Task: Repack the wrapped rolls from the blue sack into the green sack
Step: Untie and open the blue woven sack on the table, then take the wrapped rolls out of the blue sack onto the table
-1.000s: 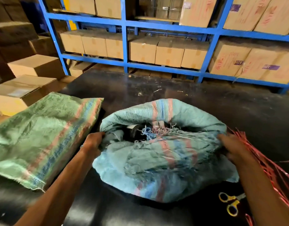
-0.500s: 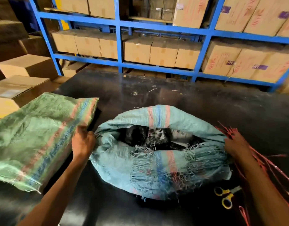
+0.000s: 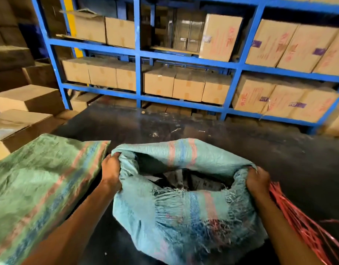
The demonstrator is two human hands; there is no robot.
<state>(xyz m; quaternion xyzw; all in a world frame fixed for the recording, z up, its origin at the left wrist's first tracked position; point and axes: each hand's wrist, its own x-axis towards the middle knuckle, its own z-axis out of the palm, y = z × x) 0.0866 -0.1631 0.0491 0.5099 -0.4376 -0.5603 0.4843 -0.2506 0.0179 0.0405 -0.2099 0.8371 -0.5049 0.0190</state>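
The blue woven sack [image 3: 184,213] stands on the dark table in front of me, its frayed mouth pulled wide. Dark wrapped rolls [image 3: 193,181] show inside the opening, mostly in shadow. My left hand [image 3: 111,170] grips the left rim of the mouth. On the opposite side, my right hand [image 3: 257,181] grips the right rim. The green sack [image 3: 36,188] lies flat to the left, its striped edge close beside my left hand.
Red plastic twine [image 3: 302,226] trails off the table at the right. The dark table [image 3: 203,131] stretches back to a blue shelf rack [image 3: 138,54] filled with cardboard boxes. More boxes [image 3: 21,119] are stacked at the left.
Both hands have taken hold of the blue sack's rim and lifted it, spreading the mouth wider. The view has tilted up; the scissors have dropped out of sight.
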